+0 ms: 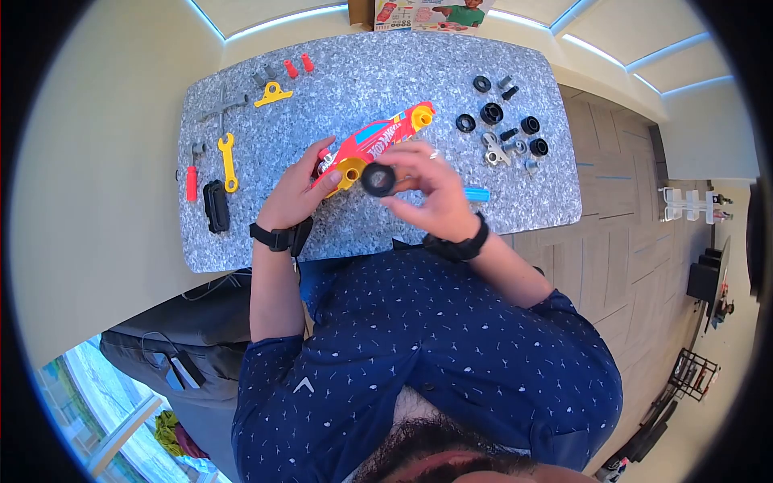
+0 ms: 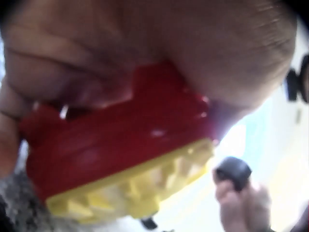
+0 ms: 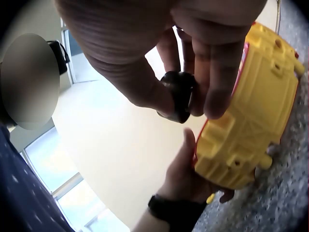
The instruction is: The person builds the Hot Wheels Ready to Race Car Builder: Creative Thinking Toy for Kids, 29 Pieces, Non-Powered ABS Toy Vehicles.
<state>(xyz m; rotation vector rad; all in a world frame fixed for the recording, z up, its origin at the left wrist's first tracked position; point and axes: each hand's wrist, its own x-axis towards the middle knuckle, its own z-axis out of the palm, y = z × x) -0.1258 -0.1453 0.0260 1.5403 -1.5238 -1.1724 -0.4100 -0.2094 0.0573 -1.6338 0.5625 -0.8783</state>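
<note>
My left hand (image 1: 291, 195) grips the rear end of a red and yellow toy car (image 1: 377, 143), which is tilted above the table with its side facing up. Yellow wheel hubs show at both ends of that side, and no tire sits on either. Between thumb and fingers my right hand (image 1: 441, 193) pinches a black tire (image 1: 367, 181), close beside the rear hub. In the right wrist view the tire (image 3: 182, 92) is edge-on, near the car's yellow underside (image 3: 258, 101). The left wrist view has the red body (image 2: 120, 140) against the left palm.
On the speckled table (image 1: 419, 64), black wheels (image 1: 492, 113) and grey parts lie at right. A yellow wrench (image 1: 229, 161), grey cross-shaped tool (image 1: 223, 105), yellow piece (image 1: 274, 94), red pieces (image 1: 291, 69) and black part (image 1: 216, 206) lie left. A blue piece (image 1: 477, 194) is near my right wrist.
</note>
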